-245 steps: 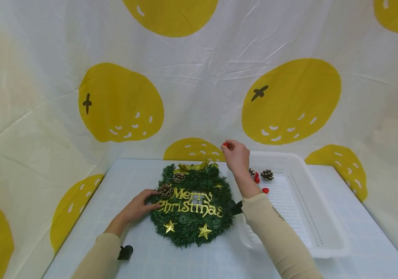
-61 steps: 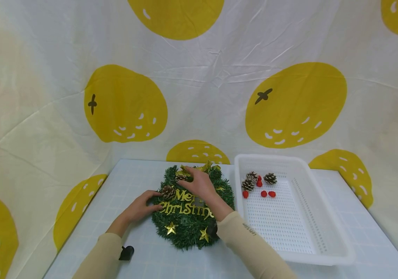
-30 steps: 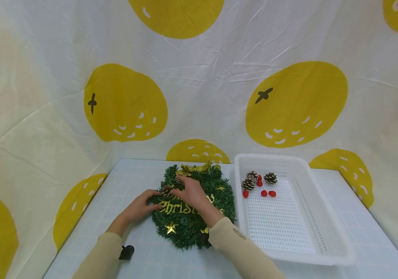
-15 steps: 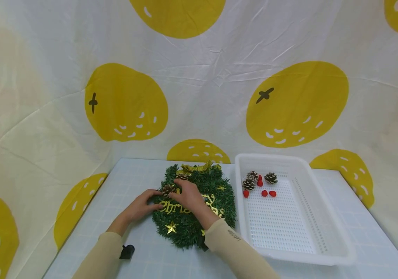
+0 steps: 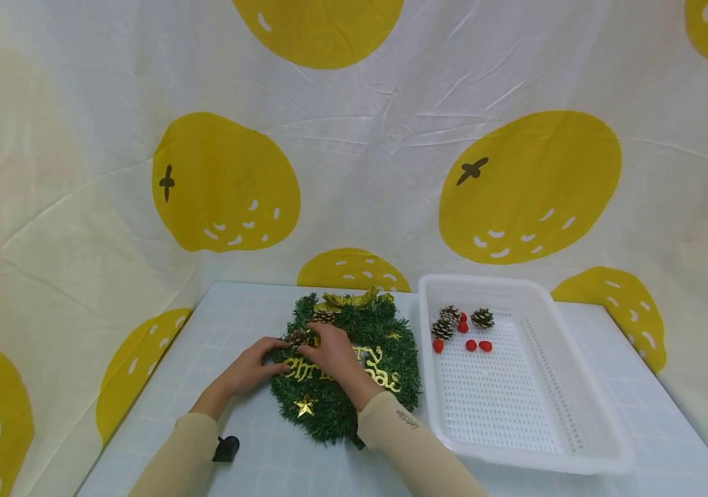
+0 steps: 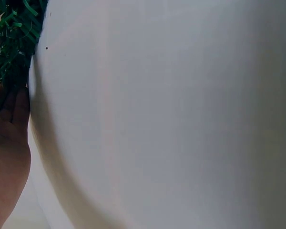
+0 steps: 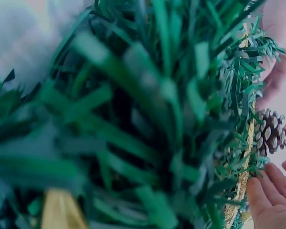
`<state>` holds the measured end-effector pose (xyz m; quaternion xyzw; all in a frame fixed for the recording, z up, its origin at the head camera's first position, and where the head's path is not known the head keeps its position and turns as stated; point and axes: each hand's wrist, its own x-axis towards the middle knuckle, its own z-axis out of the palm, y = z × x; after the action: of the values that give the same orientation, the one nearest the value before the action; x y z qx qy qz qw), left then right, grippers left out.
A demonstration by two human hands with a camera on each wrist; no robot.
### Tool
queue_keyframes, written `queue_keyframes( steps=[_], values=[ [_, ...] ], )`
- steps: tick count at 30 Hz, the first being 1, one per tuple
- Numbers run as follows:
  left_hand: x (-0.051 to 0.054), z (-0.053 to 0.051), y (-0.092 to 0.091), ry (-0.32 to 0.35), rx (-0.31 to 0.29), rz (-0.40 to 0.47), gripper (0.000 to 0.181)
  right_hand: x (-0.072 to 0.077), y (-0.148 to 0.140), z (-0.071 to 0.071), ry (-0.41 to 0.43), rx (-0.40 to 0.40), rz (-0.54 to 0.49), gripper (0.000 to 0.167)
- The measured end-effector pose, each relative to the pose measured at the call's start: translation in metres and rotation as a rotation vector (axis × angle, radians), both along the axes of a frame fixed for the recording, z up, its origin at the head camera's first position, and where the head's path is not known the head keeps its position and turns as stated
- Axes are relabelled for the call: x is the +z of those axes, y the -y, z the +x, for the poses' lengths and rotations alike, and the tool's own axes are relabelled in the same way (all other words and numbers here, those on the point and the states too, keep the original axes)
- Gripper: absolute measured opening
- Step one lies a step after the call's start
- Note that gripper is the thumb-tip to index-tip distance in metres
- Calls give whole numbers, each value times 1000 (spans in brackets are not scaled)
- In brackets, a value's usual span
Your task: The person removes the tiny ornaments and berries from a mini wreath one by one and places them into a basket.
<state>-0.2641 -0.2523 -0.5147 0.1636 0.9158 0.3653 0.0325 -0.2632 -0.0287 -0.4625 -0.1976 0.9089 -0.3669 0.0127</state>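
Note:
A green tinsel wreath [image 5: 329, 407] with gold "Merry Christmas" lettering lies on the table. My left hand [image 5: 248, 368] grips its left edge, index finger by a pinecone [image 5: 298, 337], thumb near the lettering. In the left wrist view that hand's fingers [image 6: 20, 107] lie against the wreath's underside edge. My right hand [image 5: 337, 355] reaches over the lettering, thumb and index finger apart around the same pinecone; the gap between them is partly hidden, so a grip is unclear. The right wrist view shows its other fingers [image 7: 271, 188] fairly straight below the pinecone. A second pinecone [image 5: 324, 317] sits higher up.
Right of the wreath stands a white perforated tray [image 5: 590, 386]. Pinecones [image 5: 482, 318] and several red berries [image 5: 471, 346] lie toward its far left. A gold ribbon [image 5: 348, 300] tops the wreath. The patterned curtain [image 5: 366, 193] hangs behind the table.
Earlier my right hand held a red berry above the tray. It then moved to the wreath's upper pinecone and slid down toward the lower one. My left hand has stayed at the wreath's edge.

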Motion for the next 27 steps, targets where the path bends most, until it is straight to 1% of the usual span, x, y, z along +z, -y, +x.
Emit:
queue_keyframes(
  steps=[6, 14, 23, 27],
  values=[
    [0, 0, 0, -5, -3, 5, 52, -2, 4, -1, -2, -5, -6, 53],
    [0, 1, -1, -7, 4, 6, 52, -5, 8, 0, -5, -18, 25, 54],
    [-1, 0, 0, -7, 1, -2, 52, -11, 8, -2, -62, 39, 49, 52],
    [-1, 0, 0, -13, 0, -2, 52, -12, 8, -2, -86, 45, 66, 51]
  ],
)
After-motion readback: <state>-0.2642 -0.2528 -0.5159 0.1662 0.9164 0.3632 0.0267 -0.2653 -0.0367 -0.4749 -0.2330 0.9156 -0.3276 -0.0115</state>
